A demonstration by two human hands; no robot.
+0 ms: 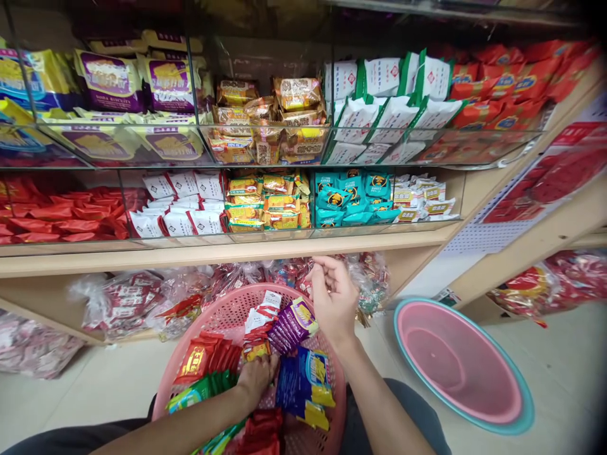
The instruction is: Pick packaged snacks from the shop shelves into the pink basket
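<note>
My left fingers [268, 365] are inside the pink perforated basket [203, 323], bent downward against a small yellow packet [256, 351]. The contact surfaces are hidden under the hand; I cannot tell whether the grip is closed on it. My right fingers [334, 268] are raised above the basket's far right rim, below the shelf edge [265, 251]. They are loosely curled, with a narrow gap between thumb and index finger.

The basket sits between my legs [403, 411]. Its contents are grouped by type. The yellow packet lies near the centre, in front of the white-and-red packets [258, 319]. The purple packets [287, 330] lean just right of these, near my right wrist. The blue-and-yellow packets [303, 382] occupy the right side. The red packets [208, 359] stand on the left, with the green packets [203, 390] nearer to me.

Above, the divided shelf holds packets in two rows. The lower row includes yellow-orange packets [270, 202] and, beside them, teal packets [351, 197]. Clear bags [130, 300] of packets lie beneath. On the floor to the right, a pink basin [455, 354] rests inside a blue-green basin [526, 398].
</note>
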